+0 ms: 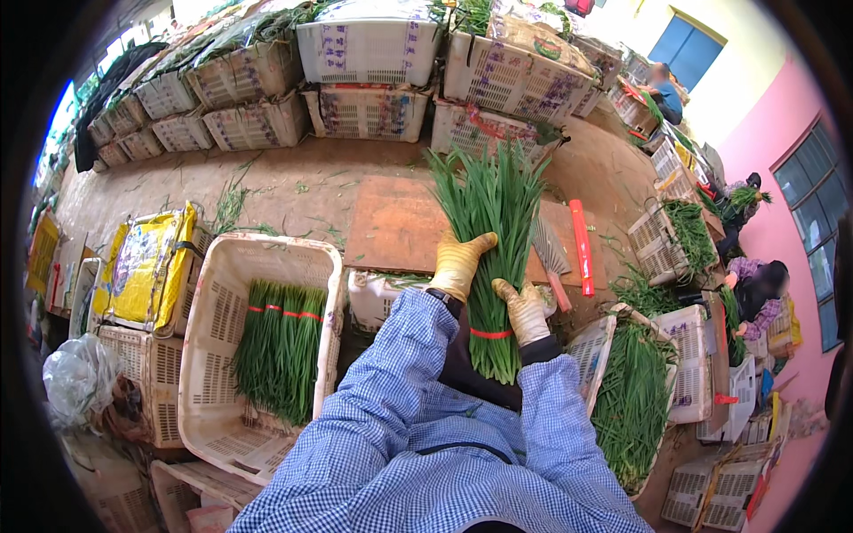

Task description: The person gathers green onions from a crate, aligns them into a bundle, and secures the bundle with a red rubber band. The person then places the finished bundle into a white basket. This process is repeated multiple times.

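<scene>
A bundle of long green leafy stalks, likely Chinese chives [496, 253], lies in front of me with one red tie near its lower end. My left hand [460, 265], in a yellowed glove, grips it from the left at mid-length. On its right side my right hand [524, 310], also gloved, holds it a little lower, just above the red tie. Beneath the leaves is an orange-brown board [393, 226]. Right of the bundle, a broad-bladed knife [550, 256] with a pinkish handle lies on the board, beside a strip of red ties [582, 246].
At left, a white plastic crate [266, 244] holds several tied bundles [283, 346]. A crate of loose green stalks [633, 400] stands at right. Stacked crates [366, 113] line the far side. Several people work at the right, one in a checked shirt [760, 300].
</scene>
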`<move>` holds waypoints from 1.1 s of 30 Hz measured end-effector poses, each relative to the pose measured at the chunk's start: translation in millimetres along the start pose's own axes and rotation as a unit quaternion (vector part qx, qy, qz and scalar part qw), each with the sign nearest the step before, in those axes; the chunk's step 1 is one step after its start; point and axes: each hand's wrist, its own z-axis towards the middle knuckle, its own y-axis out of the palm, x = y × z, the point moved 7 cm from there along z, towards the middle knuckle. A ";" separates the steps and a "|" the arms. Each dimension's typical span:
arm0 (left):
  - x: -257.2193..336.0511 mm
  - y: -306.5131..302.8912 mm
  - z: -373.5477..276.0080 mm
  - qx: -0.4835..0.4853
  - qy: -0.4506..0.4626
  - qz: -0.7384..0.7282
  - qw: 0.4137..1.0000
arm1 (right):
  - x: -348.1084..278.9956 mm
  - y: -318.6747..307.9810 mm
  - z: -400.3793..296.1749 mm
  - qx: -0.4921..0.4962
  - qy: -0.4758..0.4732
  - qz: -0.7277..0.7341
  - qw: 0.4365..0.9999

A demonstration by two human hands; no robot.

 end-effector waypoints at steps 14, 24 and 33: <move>-15.4 -33.6 -0.2 0.083 -0.050 -0.067 0.993 | -49.5 7.1 0.2 -0.011 0.030 0.181 0.983; -10.3 -36.8 -3.3 0.110 -0.006 -0.030 0.993 | -32.7 15.8 15.5 -0.011 -0.037 0.110 0.993; 1.1 -20.5 -18.0 0.088 -0.003 -0.052 0.995 | -67.7 9.0 25.5 -0.009 -0.004 0.217 0.976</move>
